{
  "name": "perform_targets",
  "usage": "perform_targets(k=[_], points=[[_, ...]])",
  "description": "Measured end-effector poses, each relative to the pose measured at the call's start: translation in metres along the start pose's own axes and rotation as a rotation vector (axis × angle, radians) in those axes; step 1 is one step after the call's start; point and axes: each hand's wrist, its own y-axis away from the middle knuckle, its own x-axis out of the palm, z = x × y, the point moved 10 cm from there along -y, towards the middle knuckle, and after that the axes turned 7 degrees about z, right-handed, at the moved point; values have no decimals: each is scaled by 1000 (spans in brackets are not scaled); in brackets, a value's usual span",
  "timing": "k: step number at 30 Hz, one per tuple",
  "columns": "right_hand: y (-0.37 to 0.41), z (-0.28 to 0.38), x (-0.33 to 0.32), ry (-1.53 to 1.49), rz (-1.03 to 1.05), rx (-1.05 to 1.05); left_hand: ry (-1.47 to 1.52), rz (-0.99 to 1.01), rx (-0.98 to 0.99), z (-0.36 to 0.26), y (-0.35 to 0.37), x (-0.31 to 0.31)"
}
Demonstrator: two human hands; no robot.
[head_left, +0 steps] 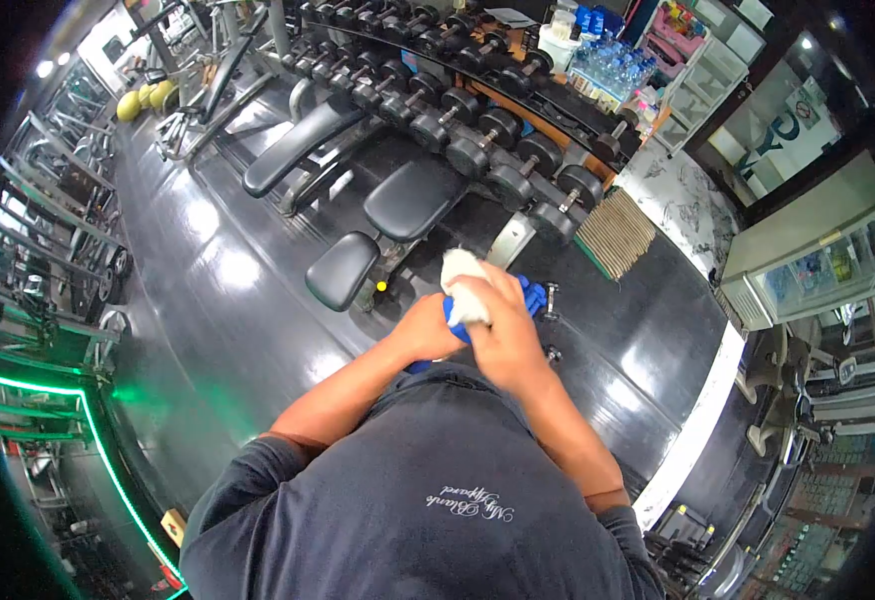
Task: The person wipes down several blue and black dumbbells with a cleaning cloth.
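Observation:
My right hand [506, 335] is closed around a crumpled white cloth [465, 275], with its loose part sticking up past the fingers. My left hand [430, 326] is closed too, just beside the right in front of my waist. At its fingers shows a rounded blue object [453, 312], like the end of a small dumbbell; most of it is hidden by the hands and cloth. More blue, lumpy pieces [533, 295] appear just beyond my right hand, close to small chrome dumbbells [553, 300] on the floor.
Ahead, a long rack holds several black dumbbells [463, 105]. A black padded bench [410, 198] stands before it, and a brown slatted mat [618, 232] lies to the right. Water bottles [613, 72] sit behind the rack. A glass-front fridge [818, 260] is at right, gym machines at left.

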Motion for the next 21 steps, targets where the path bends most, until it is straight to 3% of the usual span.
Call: perform_targets(k=[1, 5, 8, 9, 10, 12, 13, 14, 16, 21], points=[[5, 14, -1, 32, 15, -26, -37, 27, 114, 7, 1, 2], [36, 27, 0, 80, 66, -142, -26, -45, -98, 2, 13, -10], [38, -10, -2, -113, 39, 58, -112, 81, -179, 2, 22, -1], [33, -19, -4, -223, 8, 111, -197, 219, -187, 4, 22, 12], [28, -12, -2, -151, 24, 72, -230, 169, -153, 13, 20, 18], [20, 16, 6, -6, 53, -9, -298, 67, -82, 46, 16, 40], [19, 37, 13, 92, 114, -47, -41, -67, 296, 16, 27, 30], [23, 56, 14, 219, 108, -151, -125, -84, 492, -30, 43, 11], [36, 50, 13, 251, 107, -185, 150, -57, 251, -10, 25, 11], [48, 9, 3, 39, 49, -88, -22, 55, 46, -18, 24, 12]])
